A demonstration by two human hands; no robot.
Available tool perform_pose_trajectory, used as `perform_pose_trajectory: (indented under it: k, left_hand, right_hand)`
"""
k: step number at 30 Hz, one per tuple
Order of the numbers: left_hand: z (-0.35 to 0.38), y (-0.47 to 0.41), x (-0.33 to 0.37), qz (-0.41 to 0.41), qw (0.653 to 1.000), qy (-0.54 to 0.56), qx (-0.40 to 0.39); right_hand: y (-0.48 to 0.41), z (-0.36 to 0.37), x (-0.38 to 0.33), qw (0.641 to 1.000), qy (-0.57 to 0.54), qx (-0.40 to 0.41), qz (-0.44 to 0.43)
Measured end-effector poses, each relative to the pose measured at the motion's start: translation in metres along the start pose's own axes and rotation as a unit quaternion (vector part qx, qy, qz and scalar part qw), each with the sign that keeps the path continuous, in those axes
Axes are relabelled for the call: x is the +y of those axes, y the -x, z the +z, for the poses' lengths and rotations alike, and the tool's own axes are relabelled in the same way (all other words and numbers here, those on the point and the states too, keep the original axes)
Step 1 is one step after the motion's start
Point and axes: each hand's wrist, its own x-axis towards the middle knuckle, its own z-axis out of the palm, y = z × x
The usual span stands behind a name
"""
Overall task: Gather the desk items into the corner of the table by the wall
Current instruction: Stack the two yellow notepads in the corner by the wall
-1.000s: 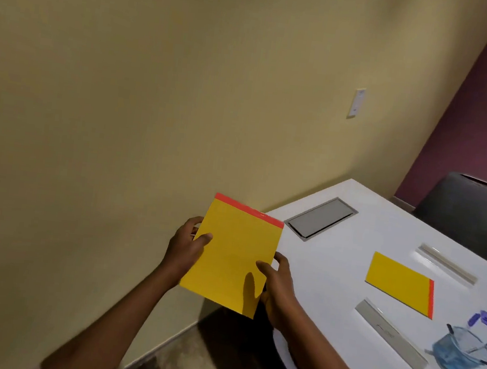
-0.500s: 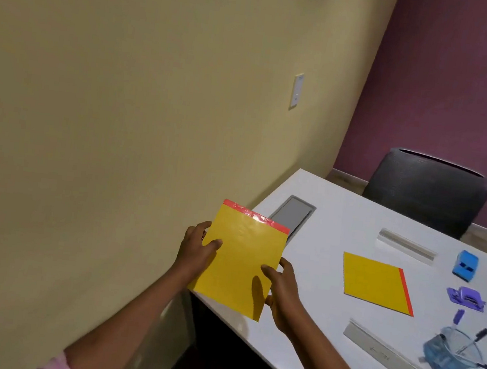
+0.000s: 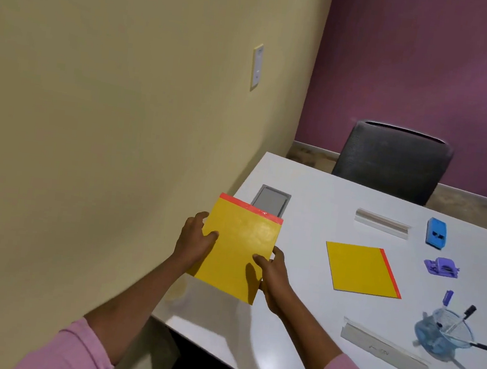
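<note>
Currently the yellow red-edged paper pad (image 3: 237, 250) is gripped by left hand (image 3: 195, 241) and right hand (image 3: 271, 274) above the wall-side edge of the white bench (image 3: 307, 228); released overhanging, it could be lost to the floor.

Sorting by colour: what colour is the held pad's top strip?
Red-orange, on the yellow pad; head view shows it.
</note>
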Motion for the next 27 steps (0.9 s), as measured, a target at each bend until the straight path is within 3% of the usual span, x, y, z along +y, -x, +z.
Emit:
perform_pose_trajectory:
  k: [15,27]
  left_hand:
    - [0.057,-0.086,-0.075,-0.116,0.983,-0.089,-0.108]
    - [0.085,-0.120,-0.114,-0.190,0.964,-0.116,-0.147]
  right_hand:
    - [-0.095,0.038,0.054,0.996,0.052,0.047,0.060]
    - [-0.139,0.053,0.088,0.989,0.106,0.030,0.097]
